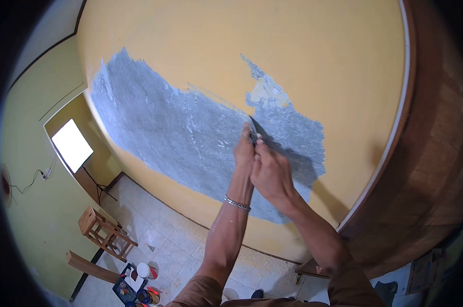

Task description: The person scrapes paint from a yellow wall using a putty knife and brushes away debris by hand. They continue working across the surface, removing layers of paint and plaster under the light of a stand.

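In the head view, my left hand (244, 149) and my right hand (270, 171) are together near the middle of the wall (190, 30). Both are closed around the handle of a scraper (253, 127), whose thin blade meets the surface at the edge of the yellow paint. Most of the handle is hidden by my fingers. Around and below the hands spreads a large grey patch (159, 117) of stripped wall with ragged edges. A paler, partly stripped area (270, 93) lies above and right of the blade. A chain bracelet (237, 203) circles my left wrist.
At left, a lit lamp panel (72, 145) stands on a tripod beside a wooden stool (106, 233). A dark tray (124, 291) with tools and a white tub (143, 270) sit on the tiled floor (162, 250). Brown wood panelling (431, 153) rises at right.
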